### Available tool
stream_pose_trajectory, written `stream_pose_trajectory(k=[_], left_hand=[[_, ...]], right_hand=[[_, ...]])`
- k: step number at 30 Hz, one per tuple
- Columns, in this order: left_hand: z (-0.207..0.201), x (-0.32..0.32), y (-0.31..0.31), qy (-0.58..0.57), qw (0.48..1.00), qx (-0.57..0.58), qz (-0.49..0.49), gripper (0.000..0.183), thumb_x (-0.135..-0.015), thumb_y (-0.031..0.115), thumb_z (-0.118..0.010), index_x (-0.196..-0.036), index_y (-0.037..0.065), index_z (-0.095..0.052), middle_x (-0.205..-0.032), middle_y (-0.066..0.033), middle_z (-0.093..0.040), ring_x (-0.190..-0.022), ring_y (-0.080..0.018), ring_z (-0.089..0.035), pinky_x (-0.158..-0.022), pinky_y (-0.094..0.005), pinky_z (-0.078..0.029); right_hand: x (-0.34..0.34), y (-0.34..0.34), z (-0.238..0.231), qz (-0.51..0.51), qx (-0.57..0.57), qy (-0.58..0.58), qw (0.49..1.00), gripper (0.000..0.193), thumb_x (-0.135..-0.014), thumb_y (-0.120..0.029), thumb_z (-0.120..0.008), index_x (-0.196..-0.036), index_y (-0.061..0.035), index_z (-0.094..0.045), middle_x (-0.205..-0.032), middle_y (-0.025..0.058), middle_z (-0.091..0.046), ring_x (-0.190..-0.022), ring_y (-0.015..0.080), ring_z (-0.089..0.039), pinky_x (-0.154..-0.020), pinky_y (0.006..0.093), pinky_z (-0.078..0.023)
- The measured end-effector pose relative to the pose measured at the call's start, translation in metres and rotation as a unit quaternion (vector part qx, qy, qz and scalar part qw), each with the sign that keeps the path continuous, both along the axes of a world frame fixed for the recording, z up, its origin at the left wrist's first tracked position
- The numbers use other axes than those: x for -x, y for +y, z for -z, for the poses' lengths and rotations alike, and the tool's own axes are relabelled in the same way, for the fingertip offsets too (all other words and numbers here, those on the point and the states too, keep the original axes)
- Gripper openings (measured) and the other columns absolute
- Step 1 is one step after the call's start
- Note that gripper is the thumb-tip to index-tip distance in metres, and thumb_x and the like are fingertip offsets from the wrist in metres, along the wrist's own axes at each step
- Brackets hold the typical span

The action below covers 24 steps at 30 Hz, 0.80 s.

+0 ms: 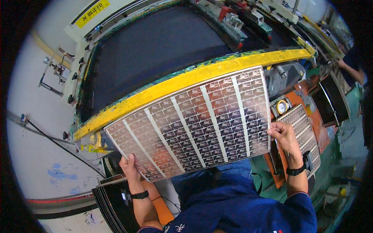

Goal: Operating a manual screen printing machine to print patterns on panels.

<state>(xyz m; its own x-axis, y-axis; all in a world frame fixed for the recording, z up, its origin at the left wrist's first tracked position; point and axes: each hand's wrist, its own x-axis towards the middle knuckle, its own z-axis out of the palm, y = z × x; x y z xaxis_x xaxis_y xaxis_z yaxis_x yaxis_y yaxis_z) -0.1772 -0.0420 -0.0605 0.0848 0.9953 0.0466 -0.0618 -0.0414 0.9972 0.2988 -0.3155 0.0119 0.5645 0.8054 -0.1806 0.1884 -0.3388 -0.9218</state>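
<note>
The printed sheet point(194, 130) is held up tilted, clamped at its side edges between thumb and fingers of the left hand point(130, 166) and right hand point(286, 136) — its top edge beside the yellow bar point(175, 88) fronting a dark screen point(155, 46) — with black panels point(110, 200) lower left.

- Left hand point(130, 167): fingers partly hidden behind the patterned panel point(231, 126), near its lower left corner.
- Right hand point(286, 136): part of its grip hidden behind the panel's right edge.
- Pictures in the panel's cells: too small to tell.
- Yellow bar point(194, 79): near edge partly covered by the panel.
- Second patterned sheet point(308, 131): left edge partly behind the right hand.
- Dark boards point(110, 204): partly hidden by the left forearm.
- Co-worker's arm point(352, 73): blurred, body cut off at the dark rim.
</note>
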Motion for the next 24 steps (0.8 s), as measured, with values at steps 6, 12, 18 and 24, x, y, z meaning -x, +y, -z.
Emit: stream_pose_trajectory(k=[6, 12, 18, 24], left_hand=[[0.002, -0.002, -0.001, 0.017, 1.0, -0.02, -0.013, 0.027, -0.085, 0.029, -0.069, -0.088, 0.005, -0.058, -0.072, 0.0037, -0.054, -0.062, -0.007, -0.049, -0.056, -0.0237, -0.038], [-0.001, -0.003, -0.002, 0.038, 0.999, -0.014, -0.011, 0.023, -0.084, 0.026, -0.069, -0.086, 0.006, -0.059, -0.072, 0.004, -0.054, -0.061, -0.0071, -0.049, -0.055, -0.0235, -0.038], [-0.005, -0.005, -0.005, 0.021, 1.0, -0.011, -0.02, 0.02, -0.084, 0.025, -0.069, -0.086, 0.007, -0.059, -0.072, 0.0031, -0.056, -0.06, -0.0072, -0.05, -0.054, -0.0225, -0.039], [-0.005, -0.003, -0.004, 0.004, 1.0, -0.01, -0.006, 0.018, -0.084, 0.022, -0.068, -0.085, 0.008, -0.058, -0.074, 0.003, -0.056, -0.062, -0.0069, -0.051, -0.054, -0.0223, -0.039]], right_hand=[[0.0, 0.001, -0.009, -0.02, 0.012, -0.002, 1.0, 0.017, -0.087, -0.003, -0.061, -0.102, 0.0047, -0.065, -0.074, -0.0007, -0.062, -0.065, 0.0058, -0.052, -0.06, 0.0224, -0.045], [0.001, 0.001, -0.011, -0.045, 0.034, -0.036, 0.998, 0.022, -0.088, -0.004, -0.059, -0.108, 0.002, -0.064, -0.076, -0.0005, -0.063, -0.068, 0.0065, -0.053, -0.064, 0.0239, -0.045], [-0.001, -0.001, -0.008, -0.044, 0.021, -0.059, 0.997, 0.024, -0.089, -0.007, -0.059, -0.11, 0.0029, -0.063, -0.081, 0.0043, -0.067, -0.074, 0.0088, -0.057, -0.07, 0.0268, -0.047], [-0.007, 0.001, -0.005, -0.042, 0.026, -0.063, 0.997, 0.022, -0.089, -0.008, -0.059, -0.106, 0.0041, -0.064, -0.086, 0.0074, -0.069, -0.079, 0.0106, -0.059, -0.074, 0.0282, -0.048]])
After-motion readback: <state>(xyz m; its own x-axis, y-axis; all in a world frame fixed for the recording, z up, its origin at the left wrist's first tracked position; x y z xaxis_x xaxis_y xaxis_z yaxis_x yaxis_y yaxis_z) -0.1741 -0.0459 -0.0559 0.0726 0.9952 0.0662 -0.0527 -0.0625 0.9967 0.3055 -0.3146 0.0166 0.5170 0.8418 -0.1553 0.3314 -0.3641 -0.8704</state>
